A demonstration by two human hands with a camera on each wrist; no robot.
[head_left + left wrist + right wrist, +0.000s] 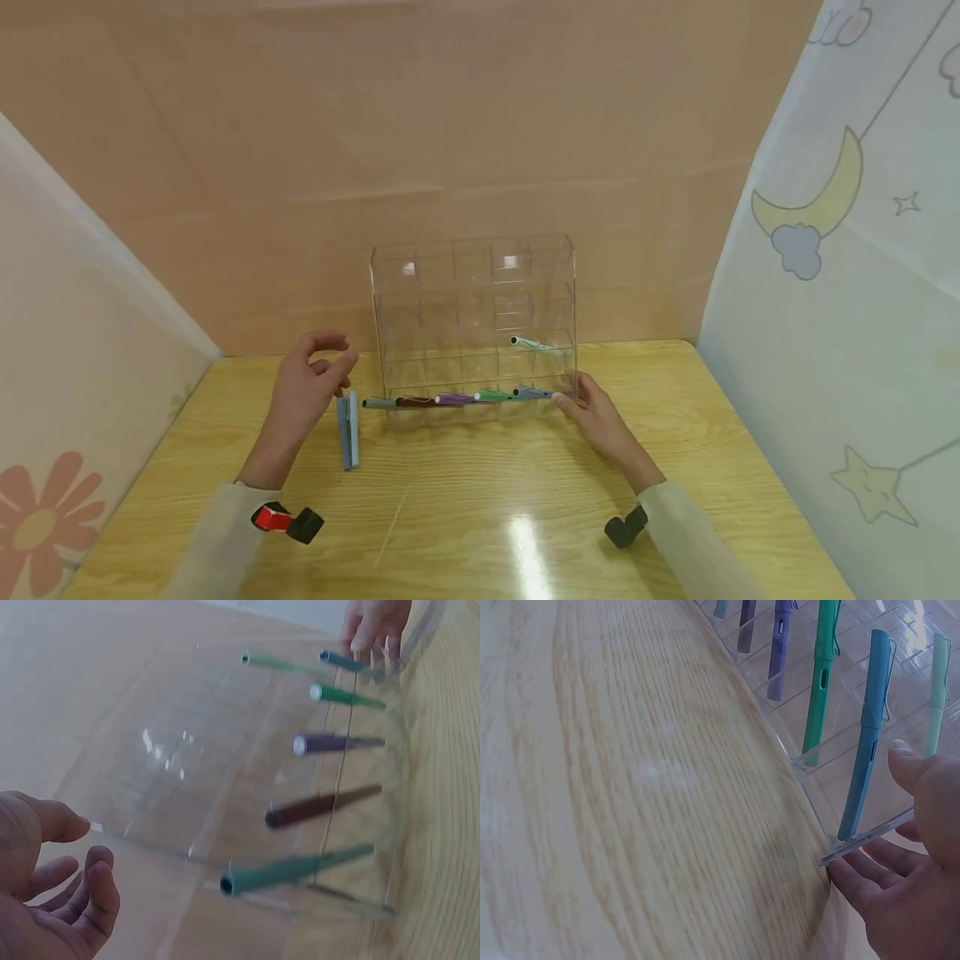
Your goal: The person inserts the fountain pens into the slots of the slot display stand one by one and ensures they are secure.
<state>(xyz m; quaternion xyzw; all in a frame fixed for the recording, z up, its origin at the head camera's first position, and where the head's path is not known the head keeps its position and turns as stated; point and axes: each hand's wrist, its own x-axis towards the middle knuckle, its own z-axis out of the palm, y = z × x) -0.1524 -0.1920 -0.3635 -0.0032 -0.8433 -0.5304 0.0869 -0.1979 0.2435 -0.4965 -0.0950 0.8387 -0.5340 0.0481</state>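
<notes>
A clear acrylic pen rack (474, 367) with rows of compartments stands upright on the table. In its bottom row lean a grey-green pen (380, 403), a dark red pen (415, 402), a purple pen (454, 399), a green pen (492, 396) and a blue pen (531, 392). One row higher, toward the right, is a pale green pen (532, 343). My right hand (600, 421) grips the rack's lower right side, thumb in front and fingers round the side panel. Beside the rack's left side, my left hand (309, 379) is raised with loosely bent fingers, holding nothing.
Two light blue pens (348, 432) lie side by side on the wooden table (450, 508), just below the left hand. An orange-brown backdrop (465, 125) rises behind the rack. Patterned white sheets (825, 333) flank the table at both sides.
</notes>
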